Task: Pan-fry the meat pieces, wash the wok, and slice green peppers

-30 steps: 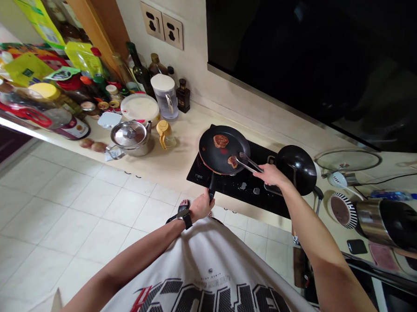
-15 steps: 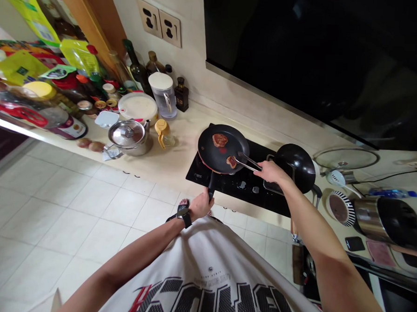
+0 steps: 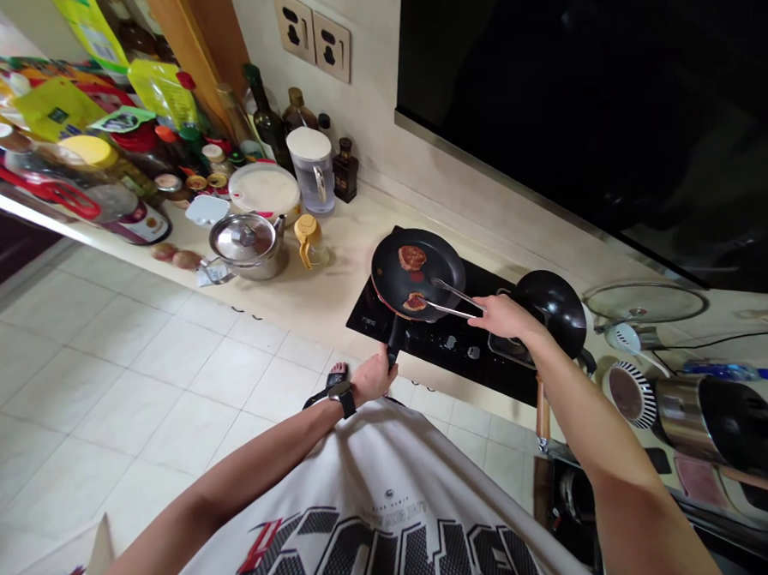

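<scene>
My left hand (image 3: 374, 376) is wrapped round the black handle of a frying pan (image 3: 447, 255) on the black cooktop (image 3: 413, 345). In the pan lie two browned pieces of meat. The larger piece (image 3: 412, 257) is toward the back, and the smaller piece (image 3: 414, 301) is near the front rim. My right hand (image 3: 503, 317) is closed on metal tongs (image 3: 453, 309) that reach over the pan's right rim. The tongs' arms are spread, one tip at the smaller piece and the other on the bare pan surface behind it.
A black wok (image 3: 547, 309) sits right of the pan. On the left stand a steel pot (image 3: 245, 244), a yellow-topped oil bottle (image 3: 310, 242), a water pitcher (image 3: 313, 172) and several jars. A glass lid (image 3: 644, 303) and a large pot (image 3: 686, 415) are at right. A dark hood (image 3: 592, 118) overhangs the back.
The tongs have spread from around the smaller piece of meat, which now lies a little closer to the front left of the pan. My left hand still grips the handle.
</scene>
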Demonstrator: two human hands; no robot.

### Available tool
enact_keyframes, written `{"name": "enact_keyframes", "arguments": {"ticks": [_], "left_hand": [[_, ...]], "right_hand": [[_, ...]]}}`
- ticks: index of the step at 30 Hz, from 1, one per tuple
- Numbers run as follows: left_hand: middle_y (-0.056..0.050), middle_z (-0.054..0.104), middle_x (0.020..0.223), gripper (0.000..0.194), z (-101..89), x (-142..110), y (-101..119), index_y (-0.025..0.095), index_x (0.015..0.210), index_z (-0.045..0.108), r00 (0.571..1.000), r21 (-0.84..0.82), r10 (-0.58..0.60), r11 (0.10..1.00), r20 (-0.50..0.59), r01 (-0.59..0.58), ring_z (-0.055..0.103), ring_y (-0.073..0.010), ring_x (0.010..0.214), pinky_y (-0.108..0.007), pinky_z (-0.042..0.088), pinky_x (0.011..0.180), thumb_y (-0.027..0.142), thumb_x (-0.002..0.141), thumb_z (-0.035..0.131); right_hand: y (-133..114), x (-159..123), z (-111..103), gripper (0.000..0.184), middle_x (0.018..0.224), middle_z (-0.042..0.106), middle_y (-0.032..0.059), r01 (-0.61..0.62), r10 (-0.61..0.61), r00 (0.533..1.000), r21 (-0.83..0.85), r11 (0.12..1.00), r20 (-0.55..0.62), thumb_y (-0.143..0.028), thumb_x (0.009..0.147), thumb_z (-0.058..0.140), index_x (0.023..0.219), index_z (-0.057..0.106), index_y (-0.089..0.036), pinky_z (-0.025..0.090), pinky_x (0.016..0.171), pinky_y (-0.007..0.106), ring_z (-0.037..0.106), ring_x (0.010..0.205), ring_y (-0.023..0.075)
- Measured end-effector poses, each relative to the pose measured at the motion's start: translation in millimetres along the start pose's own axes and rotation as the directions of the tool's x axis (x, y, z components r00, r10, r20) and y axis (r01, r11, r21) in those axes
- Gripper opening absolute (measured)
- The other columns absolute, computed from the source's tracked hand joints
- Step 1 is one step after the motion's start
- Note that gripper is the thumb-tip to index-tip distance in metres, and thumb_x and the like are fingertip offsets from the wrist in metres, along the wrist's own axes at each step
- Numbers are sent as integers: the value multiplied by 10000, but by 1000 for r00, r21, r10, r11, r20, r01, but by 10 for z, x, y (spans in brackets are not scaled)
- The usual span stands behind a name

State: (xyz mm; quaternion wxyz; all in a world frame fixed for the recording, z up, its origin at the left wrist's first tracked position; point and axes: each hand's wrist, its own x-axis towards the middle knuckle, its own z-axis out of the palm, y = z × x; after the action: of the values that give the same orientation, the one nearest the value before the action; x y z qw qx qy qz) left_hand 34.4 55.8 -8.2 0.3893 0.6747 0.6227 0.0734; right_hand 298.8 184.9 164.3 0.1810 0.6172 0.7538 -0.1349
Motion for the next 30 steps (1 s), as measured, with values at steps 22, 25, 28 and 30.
{"name": "enact_keyframes", "arguments": {"ticks": [22, 25, 28, 30], "left_hand": [[-177, 745, 1028, 383, -29, -23, 33, 137, 1310, 404, 999, -5, -40, 999, 17, 40, 739, -291, 957, -340, 506, 794, 352, 1006, 493], [-170, 748, 1015, 358, -23, -21, 32, 137, 1306, 407, 999, -6, -38, 999, 19, 38, 741, -285, 942, -336, 503, 776, 327, 1008, 466], [-173, 750, 1021, 356, -19, -23, 29, 129, 1312, 401, 999, -2, -28, 1000, 16, 28, 741, -292, 942, -339, 499, 758, 310, 1008, 443], [-177, 750, 1030, 366, -20, -24, 25, 123, 1316, 396, 1000, 8, -20, 1000, 16, 20, 740, -297, 949, -339, 496, 755, 313, 1006, 443]], "right_hand": [[-21, 111, -9, 390, 925, 760, 54, 83, -81, 996, -47, 995, 44, -416, 870, 712, 1233, 739, -276, 486, 749, 273, 712, 922, 241], [-26, 112, -18, 375, 927, 759, 47, 104, -100, 994, -76, 992, 47, -411, 874, 701, 1227, 738, -288, 479, 731, 267, 711, 910, 234], [-28, 87, -43, 432, 909, 755, 50, 82, -80, 996, -94, 992, 28, -424, 886, 684, 1291, 703, -274, 472, 715, 268, 708, 886, 231], [-37, 67, -58, 421, 889, 751, 50, 87, -84, 996, -94, 992, 38, -419, 885, 688, 1279, 709, -271, 464, 700, 268, 705, 857, 229]]}}
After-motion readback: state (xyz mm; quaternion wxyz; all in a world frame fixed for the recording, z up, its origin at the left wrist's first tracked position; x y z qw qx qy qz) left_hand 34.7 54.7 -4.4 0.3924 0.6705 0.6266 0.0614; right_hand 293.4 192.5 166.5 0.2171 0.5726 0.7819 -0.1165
